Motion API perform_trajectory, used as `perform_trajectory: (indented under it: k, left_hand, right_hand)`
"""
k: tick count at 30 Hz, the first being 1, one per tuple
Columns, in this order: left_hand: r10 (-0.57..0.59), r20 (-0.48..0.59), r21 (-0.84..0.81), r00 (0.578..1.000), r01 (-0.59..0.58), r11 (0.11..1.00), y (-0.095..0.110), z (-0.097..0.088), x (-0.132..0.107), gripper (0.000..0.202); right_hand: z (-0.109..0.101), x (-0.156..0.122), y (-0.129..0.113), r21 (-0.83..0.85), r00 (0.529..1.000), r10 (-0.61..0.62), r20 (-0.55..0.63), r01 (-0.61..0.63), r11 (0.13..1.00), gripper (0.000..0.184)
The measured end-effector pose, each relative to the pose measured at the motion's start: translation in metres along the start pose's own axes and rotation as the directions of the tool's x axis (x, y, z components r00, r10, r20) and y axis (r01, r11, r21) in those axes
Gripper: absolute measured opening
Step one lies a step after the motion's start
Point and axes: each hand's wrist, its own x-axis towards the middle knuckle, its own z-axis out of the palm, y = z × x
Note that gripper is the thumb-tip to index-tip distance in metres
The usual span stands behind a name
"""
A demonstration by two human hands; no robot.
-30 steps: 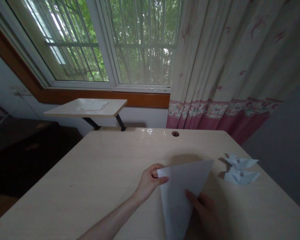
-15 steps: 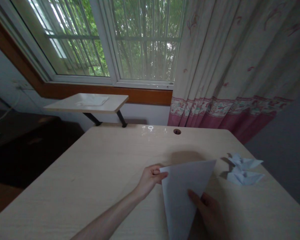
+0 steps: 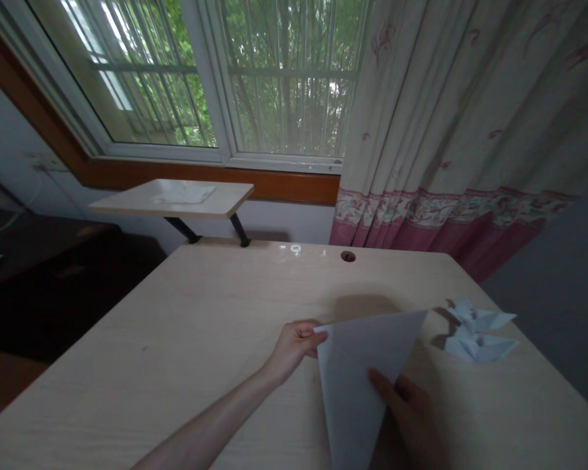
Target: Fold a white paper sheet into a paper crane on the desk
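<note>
The left hand [image 3: 294,346] is pinching the top left corner of a big, smooth white sheet of paper [image 3: 352,372], with the thumb lying on top. The right hand [image 3: 414,408] is gripping the right edge, its thumb pressing the front; most of its fingers are hiding in the dark. Two hands are probably holding it so the thin paper won't flop. The sheet is slanting over the near part of the table, its top seeming to be lifting, since a shadow is showing behind.

Two small folded pale paper shapes [image 3: 480,318] are sitting near the right edge, maybe to be out of the way. Under everything, a pale wooden table [image 3: 176,359] is shining a little at the back, beside a round dark hole [image 3: 348,256]. A small pale shelf [image 3: 225,199] is standing on black legs. Beyond, a barred window [image 3: 284,85] is showing green trees, and a cream and pink flowery curtain [image 3: 435,130] is hanging beside it.
</note>
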Motion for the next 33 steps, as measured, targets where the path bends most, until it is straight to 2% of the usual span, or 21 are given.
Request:
perform_trajectory:
  k: [9,16,27,33]
  left_hand:
    - [-0.015,0.037,-0.001,0.999,0.015,1.0,0.008,-0.001,-0.001,0.044]
    - [-0.018,-0.033,-0.021,0.999,0.018,1.0,0.004,-0.008,0.006,0.045]
    - [-0.034,-0.039,-0.006,0.999,0.033,0.999,0.003,-0.008,0.007,0.045]
    - [-0.01,-0.015,0.034,1.0,0.011,0.999,0.003,-0.011,0.008,0.045]
  right_hand:
    - [0.003,-0.002,-0.001,-0.004,0.999,-0.026,-0.046,0.026,1.0,0.046]
    - [0.002,-0.002,-0.001,0.01,0.999,-0.029,-0.026,0.029,1.0,0.045]
    - [0.003,-0.003,-0.003,0.04,0.999,-0.014,-0.038,0.016,0.999,0.046]
    - [-0.003,0.002,-0.001,-0.017,0.998,-0.04,0.038,0.041,0.999,0.044]
